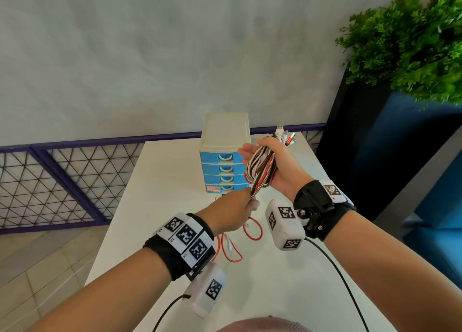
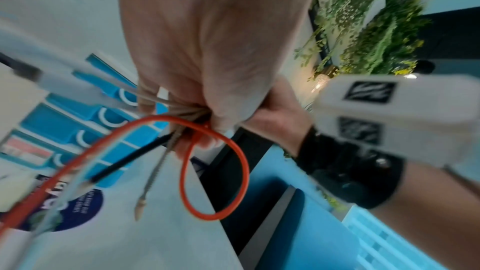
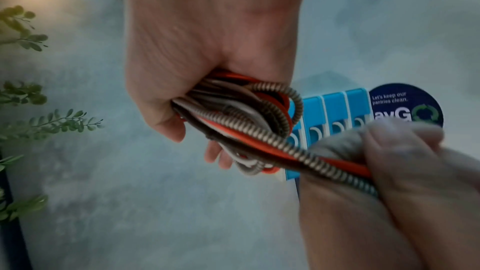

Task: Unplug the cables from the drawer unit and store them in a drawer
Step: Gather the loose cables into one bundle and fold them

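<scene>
The right hand (image 1: 268, 165) has its grip closed round a coiled bundle of cables (image 1: 261, 168), plug ends sticking out past the thumb. The left hand (image 1: 231, 210) pinches the loose strands just below, its grip clenched on them; red tails (image 1: 252, 229) hang to the surface (image 1: 287, 294). Coiling looks to be the step in hand. Next comes winding in the tails, then freeing a hand to open a drawer. The drawer unit (image 1: 223, 154) stands just behind, all drawers closed. Both forearms are raised, right palm upturned.

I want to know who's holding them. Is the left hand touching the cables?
Touching. The right wrist view shows the left hand pinching the cables between its fingers.
</scene>
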Demonstrator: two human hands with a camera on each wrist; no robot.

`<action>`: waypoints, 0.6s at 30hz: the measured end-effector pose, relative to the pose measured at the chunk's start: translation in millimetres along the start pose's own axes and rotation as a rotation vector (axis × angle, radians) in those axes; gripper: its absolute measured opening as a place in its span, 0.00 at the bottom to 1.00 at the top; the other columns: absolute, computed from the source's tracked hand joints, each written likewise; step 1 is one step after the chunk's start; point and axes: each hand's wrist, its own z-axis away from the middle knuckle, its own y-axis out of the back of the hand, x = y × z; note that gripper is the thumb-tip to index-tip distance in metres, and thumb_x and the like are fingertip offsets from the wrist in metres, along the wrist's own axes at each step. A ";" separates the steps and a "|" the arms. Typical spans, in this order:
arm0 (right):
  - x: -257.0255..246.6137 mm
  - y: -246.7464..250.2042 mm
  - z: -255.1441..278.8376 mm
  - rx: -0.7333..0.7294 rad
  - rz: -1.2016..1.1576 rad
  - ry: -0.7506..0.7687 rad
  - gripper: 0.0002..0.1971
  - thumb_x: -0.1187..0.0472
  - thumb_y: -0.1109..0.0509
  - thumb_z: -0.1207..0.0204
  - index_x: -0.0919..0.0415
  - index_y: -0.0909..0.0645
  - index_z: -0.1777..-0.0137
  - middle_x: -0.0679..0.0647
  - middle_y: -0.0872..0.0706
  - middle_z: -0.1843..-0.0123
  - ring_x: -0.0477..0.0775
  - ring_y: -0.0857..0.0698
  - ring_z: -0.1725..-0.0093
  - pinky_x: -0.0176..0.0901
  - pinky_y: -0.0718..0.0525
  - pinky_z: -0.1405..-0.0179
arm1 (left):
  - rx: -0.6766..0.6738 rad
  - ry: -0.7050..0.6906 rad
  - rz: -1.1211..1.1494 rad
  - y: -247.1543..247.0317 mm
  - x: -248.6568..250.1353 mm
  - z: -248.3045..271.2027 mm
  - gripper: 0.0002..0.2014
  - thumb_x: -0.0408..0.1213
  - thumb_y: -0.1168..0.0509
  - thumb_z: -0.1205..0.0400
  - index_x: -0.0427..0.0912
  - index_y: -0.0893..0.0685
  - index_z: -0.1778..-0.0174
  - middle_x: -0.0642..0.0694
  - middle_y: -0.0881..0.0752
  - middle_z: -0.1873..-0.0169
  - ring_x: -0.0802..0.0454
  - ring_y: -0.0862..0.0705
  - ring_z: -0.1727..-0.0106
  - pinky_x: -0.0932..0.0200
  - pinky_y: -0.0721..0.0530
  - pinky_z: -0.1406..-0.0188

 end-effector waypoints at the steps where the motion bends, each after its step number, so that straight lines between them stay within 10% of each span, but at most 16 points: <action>1: 0.0 -2.0 1.3 0.003 -0.038 -0.009 0.07 0.63 0.36 0.19 0.61 0.26 0.59 0.60 0.11 0.56 0.59 0.10 0.51 0.51 0.15 0.43 | 0.020 -0.024 0.005 -0.1 -0.7 0.4 0.07 0.41 0.45 0.13 0.44 0.30 0.56 0.48 0.23 0.63 0.50 0.25 0.62 0.55 0.25 0.59; 6: 2.9 -8.9 3.6 -0.047 -0.092 -0.052 0.13 0.58 0.34 0.19 0.55 0.29 0.66 0.49 0.26 0.73 0.47 0.21 0.74 0.39 0.17 0.67 | 0.043 -0.128 0.029 -7.2 -3.4 -0.8 0.06 0.41 0.47 0.15 0.44 0.29 0.51 0.39 0.16 0.53 0.42 0.18 0.51 0.44 0.19 0.45; 14: -1.6 1.1 -1.7 0.089 -0.029 0.005 0.13 0.61 0.34 0.18 0.54 0.30 0.64 0.47 0.31 0.76 0.45 0.26 0.78 0.37 0.26 0.69 | -0.092 -0.079 0.269 -11.7 -32.8 4.8 0.10 0.44 0.40 0.15 0.43 0.20 0.57 0.46 0.14 0.60 0.48 0.17 0.57 0.47 0.19 0.49; 18: -7.2 11.0 -4.8 0.198 -0.004 0.112 0.15 0.63 0.33 0.20 0.54 0.30 0.68 0.47 0.29 0.78 0.46 0.25 0.77 0.40 0.21 0.70 | -0.090 -0.013 0.384 -4.3 -48.1 10.5 0.08 0.41 0.36 0.17 0.42 0.16 0.47 0.49 0.09 0.54 0.62 0.12 0.53 0.69 0.19 0.54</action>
